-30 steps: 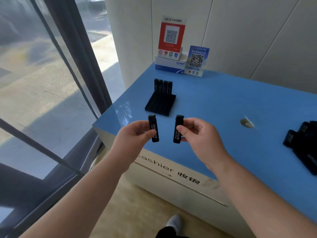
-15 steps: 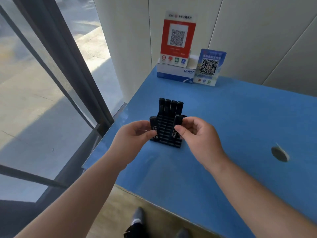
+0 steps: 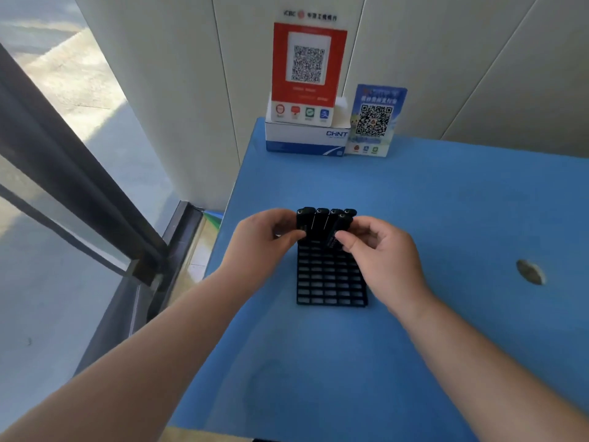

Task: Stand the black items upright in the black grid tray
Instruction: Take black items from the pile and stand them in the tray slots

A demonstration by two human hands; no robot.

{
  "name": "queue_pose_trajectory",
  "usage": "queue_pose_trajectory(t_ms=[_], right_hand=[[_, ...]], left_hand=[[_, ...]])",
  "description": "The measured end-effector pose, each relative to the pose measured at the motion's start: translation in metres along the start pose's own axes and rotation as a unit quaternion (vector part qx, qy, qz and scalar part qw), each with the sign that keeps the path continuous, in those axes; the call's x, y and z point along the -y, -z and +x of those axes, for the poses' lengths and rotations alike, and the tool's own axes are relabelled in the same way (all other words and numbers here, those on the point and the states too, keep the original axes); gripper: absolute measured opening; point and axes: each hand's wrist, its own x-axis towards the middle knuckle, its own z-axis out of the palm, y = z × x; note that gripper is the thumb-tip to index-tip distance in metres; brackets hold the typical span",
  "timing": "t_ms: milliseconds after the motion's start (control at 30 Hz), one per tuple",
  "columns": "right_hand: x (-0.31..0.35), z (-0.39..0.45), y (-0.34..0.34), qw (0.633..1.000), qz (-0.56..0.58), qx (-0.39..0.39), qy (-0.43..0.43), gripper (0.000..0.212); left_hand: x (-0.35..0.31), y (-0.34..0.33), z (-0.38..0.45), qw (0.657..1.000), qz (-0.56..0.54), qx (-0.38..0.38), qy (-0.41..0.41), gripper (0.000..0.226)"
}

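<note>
Black grid tray flat on the blue surface, mostly bare slots on the near side. Four black items upright in the far row, so only a small start made. Left hand pinching one more black item at the far left of the tray, right hand pinching another at the far right, tilted, not yet seated. Plenty of rows left to fill.

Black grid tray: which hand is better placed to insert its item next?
Probably the right hand: its black item shows clearly, tilted above the black grid tray. The left hand mostly hides its own.
</note>
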Motion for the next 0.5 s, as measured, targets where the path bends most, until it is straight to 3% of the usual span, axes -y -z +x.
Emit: queue_pose_trajectory(t_ms=[500], right_hand=[[-0.004,0.007,-0.017,0.997,-0.010,-0.075,-0.007,0.030]], left_hand=[[0.020,-0.010,0.015,0.993,0.077,0.028,-0.088,0.008]])
